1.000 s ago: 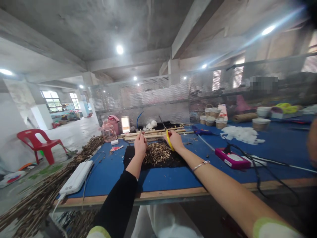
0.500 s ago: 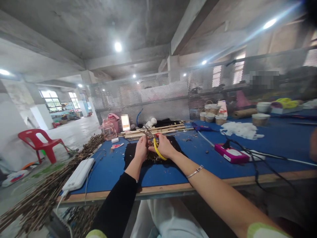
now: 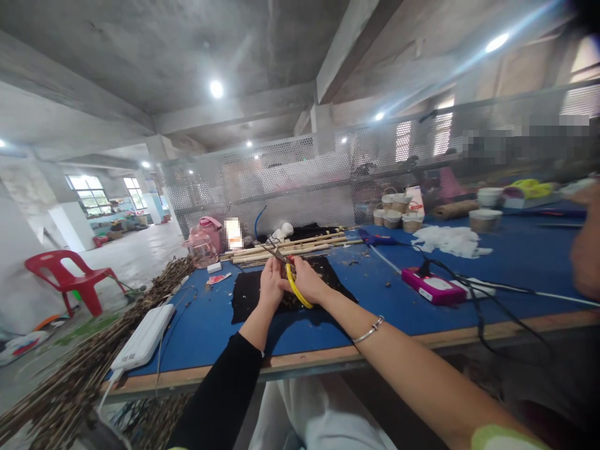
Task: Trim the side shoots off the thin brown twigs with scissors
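Note:
My right hand point(image 3: 308, 282) is closed around scissors point(image 3: 294, 285) with yellow handles. Their metal blades point up and away to the left, beyond my fingers. Close against them, my left hand point(image 3: 270, 289) is closed, its fingertips pinched together near the blades. Whatever it pinches is hidden or too small to make out. Both hands are above a black cloth point(image 3: 244, 297) spread on the blue tabletop point(image 3: 206, 340), with small dry plant bits scattered on it.
Pale sticks point(image 3: 300, 249) lie behind the cloth. A white power bank point(image 3: 143, 337) sits at the left edge, beside a pile of dry stems point(image 3: 94, 369). Rightward are a purple box with cables point(image 3: 434, 287), white tissue point(image 3: 450, 241), small tubs point(image 3: 412, 222) and another person's arm point(image 3: 585, 244).
My hands have come closer together, and my left fingers now press near the scissors. The view has shifted slightly. More of the other person's arm shows at the right.

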Action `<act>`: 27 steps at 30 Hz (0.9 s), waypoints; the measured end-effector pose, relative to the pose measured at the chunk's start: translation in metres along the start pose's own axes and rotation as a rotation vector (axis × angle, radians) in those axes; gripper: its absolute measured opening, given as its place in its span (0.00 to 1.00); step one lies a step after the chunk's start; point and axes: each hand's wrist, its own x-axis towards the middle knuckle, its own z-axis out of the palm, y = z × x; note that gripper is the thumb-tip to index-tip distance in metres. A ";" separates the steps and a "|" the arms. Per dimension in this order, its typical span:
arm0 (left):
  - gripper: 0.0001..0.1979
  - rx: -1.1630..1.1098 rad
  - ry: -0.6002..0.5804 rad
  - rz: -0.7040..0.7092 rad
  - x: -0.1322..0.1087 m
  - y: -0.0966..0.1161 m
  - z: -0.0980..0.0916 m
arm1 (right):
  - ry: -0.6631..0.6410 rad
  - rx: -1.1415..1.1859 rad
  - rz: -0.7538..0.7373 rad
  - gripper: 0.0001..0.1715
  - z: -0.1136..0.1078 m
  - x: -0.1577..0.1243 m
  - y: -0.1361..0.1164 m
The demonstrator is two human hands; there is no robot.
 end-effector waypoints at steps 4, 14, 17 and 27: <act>0.18 0.020 0.017 -0.010 0.000 -0.002 0.001 | -0.007 0.070 -0.055 0.34 -0.004 -0.002 -0.003; 0.18 0.123 0.051 -0.030 0.001 -0.004 -0.002 | -0.050 0.056 0.027 0.24 -0.005 -0.004 -0.003; 0.18 0.130 0.066 -0.026 0.002 -0.005 -0.004 | -0.040 0.023 0.058 0.23 -0.003 -0.005 -0.004; 0.19 0.346 0.110 0.020 0.004 -0.005 -0.010 | -0.016 -0.031 0.157 0.24 0.005 -0.003 -0.002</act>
